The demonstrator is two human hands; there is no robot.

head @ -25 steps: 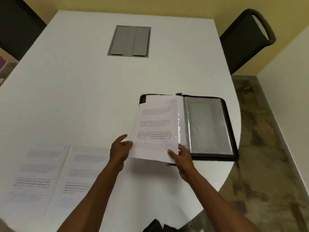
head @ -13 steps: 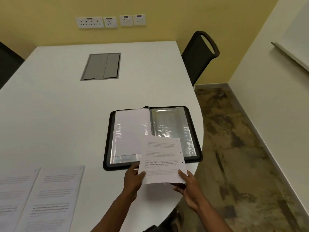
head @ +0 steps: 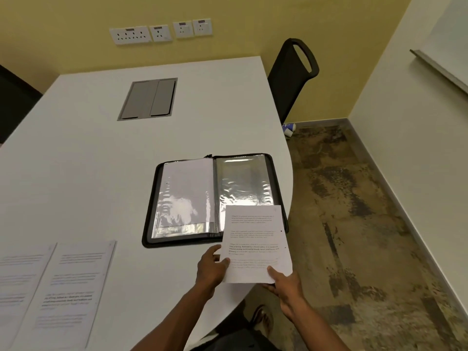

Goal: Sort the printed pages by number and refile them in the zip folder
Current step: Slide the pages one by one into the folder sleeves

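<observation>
Text on my held page [head: 254, 245] too blurred to read; far-left sheet [head: 17, 295] cut by frame edge; folder's [head: 215, 198] near-right corner hidden behind page.

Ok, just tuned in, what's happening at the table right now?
A person is holding one printed page with both hands, the left hand on its left edge and the right hand at its bottom corner. The zip folder lies open on the table just beyond it, with one sheet in its left sleeve. Two more pages lie side by side to the left.
</observation>
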